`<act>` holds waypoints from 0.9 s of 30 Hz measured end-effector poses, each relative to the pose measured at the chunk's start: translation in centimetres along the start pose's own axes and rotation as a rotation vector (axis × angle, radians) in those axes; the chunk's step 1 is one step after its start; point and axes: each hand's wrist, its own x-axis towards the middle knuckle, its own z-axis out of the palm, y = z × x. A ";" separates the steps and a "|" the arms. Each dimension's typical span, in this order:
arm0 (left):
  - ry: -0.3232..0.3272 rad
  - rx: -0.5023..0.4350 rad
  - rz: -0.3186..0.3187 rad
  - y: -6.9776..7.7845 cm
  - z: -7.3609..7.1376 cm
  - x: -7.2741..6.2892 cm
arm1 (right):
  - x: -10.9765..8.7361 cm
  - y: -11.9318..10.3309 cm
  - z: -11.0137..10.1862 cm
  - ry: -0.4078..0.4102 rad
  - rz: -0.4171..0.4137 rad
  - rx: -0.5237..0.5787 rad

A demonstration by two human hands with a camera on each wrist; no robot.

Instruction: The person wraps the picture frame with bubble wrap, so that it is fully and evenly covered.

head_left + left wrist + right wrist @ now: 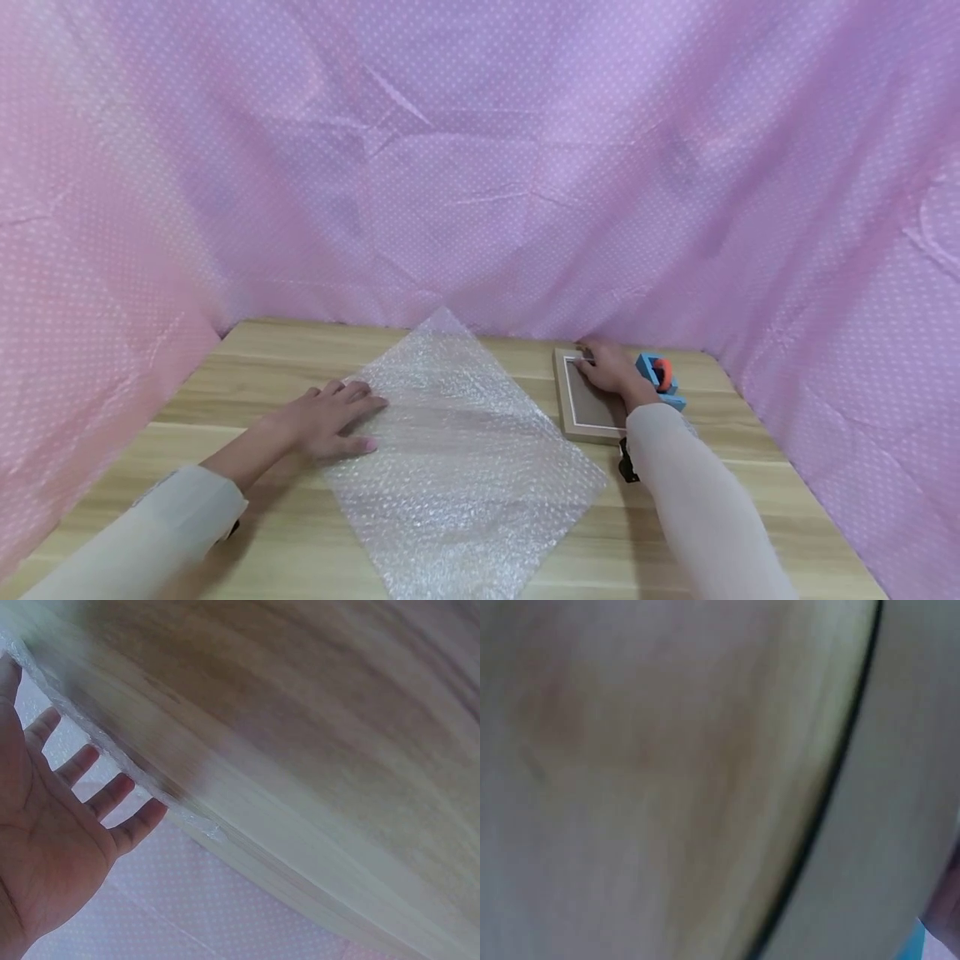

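1. Resting wide apart, the fingers of the L hand (330, 421) touch the L part of the bubble wrap (465, 433) & hold nothing. L wrist view shows it too: gaps b/w fingers, tips by the wrap's edge.
2. R hand (611, 371) has its thumb on the face of the pic frame (596, 412), other fingers bent at the far edge, so it looks like a pinch. R wrist view's too blurry to check.
3. Pic frame is just R of the wrap, nr the back edge of the table (285, 358), toward the back R corner.
4. Bubble wrap is flat, turned like a diamond: top corner gets to the table's back edge, bottom corner goes out of view.
5. Tape holder (644, 368), blue w/ an orange ring (667, 372), sits just R of the R hand, nr the table's back R corner.
6. Pink dotted cloth (480, 167) hangs past the back edge & both side edges.
7. Step now, I'd say: picking up the frame w/ R hand while L hand pins the wrap.
8. Next move prob. needs a good grip, a small lift, then a swing L to the wrap's middle. L hand should stay put so the wrap won't slide. Tape's prob. for later.
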 end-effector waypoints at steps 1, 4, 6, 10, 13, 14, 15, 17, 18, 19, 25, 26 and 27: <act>-0.008 -0.002 -0.008 0.0 0.0 0.0 | 0.1 0.0 0.1 0.001 -0.003 0.004; -0.012 0.002 -0.005 -0.2 0.0 0.0 | 0.3 0.0 0.4 0.006 -0.007 0.006; -0.007 0.007 0.001 -0.2 0.0 0.1 | 0.4 -0.1 0.4 0.009 -0.013 0.003; -0.007 0.004 -0.001 -0.2 -0.1 0.0 | 0.5 -0.4 0.1 -0.002 -0.001 0.013; -0.015 -0.003 -0.006 -0.2 0.0 -0.1 | 0.7 -0.5 -0.2 -0.028 0.017 0.036; -0.017 -0.003 -0.006 -0.2 0.1 -0.1 | 0.8 -0.5 -0.3 -0.035 0.022 0.041; -0.018 -0.004 -0.008 -0.1 0.0 -0.1 | 0.9 -0.5 -0.4 -0.043 0.028 0.045; -0.013 -0.001 -0.005 -0.1 0.0 -0.1 | 1.1 -0.5 -0.7 -0.052 0.038 0.043; -0.010 -0.001 -0.002 -0.1 0.0 -0.1 | 1.1 -0.5 -0.8 -0.057 0.042 0.039; -0.009 -0.001 -0.001 0.0 -0.1 -0.1 | 1.2 -0.5 -1.0 -0.058 0.039 0.032; -0.015 -0.008 -0.003 0.1 -0.3 -0.1 | 1.5 -0.7 -2.7 -0.060 0.002 0.049; -0.016 -0.009 -0.005 0.1 -0.4 -0.1 | 1.5 -0.8 -3.0 -0.054 -0.006 0.061; -0.017 -0.007 -0.007 0.0 -0.4 0.0 | 1.6 -0.8 -3.3 -0.046 -0.010 0.073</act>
